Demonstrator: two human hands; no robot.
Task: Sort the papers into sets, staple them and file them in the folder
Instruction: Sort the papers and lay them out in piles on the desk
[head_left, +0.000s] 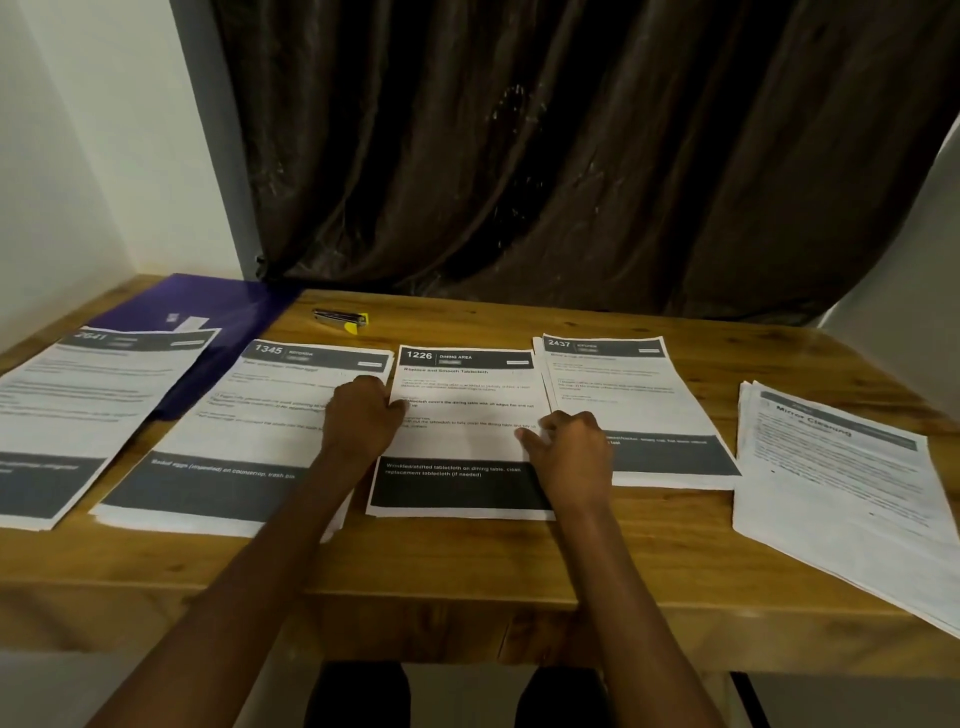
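Observation:
Several paper sets lie in a row on the wooden table (467, 561). From left: set 2641 (78, 410), set 1345 (244, 431), set 1226 (462, 410), set 2437 (634, 395), and a loose stack headed "Mirror Cleaning" (852, 488). My left hand (363, 415) grips the left edge of set 1226 with curled fingers. My right hand (571, 441) pinches its right edge. A purple folder (218, 312) lies at the back left, partly under set 2641. A silver and yellow stapler (341, 318) rests behind the papers.
A dark brown curtain (571, 156) hangs right behind the table. White walls close in on the left and right. The table's front edge runs just below the papers, with my knees visible under it.

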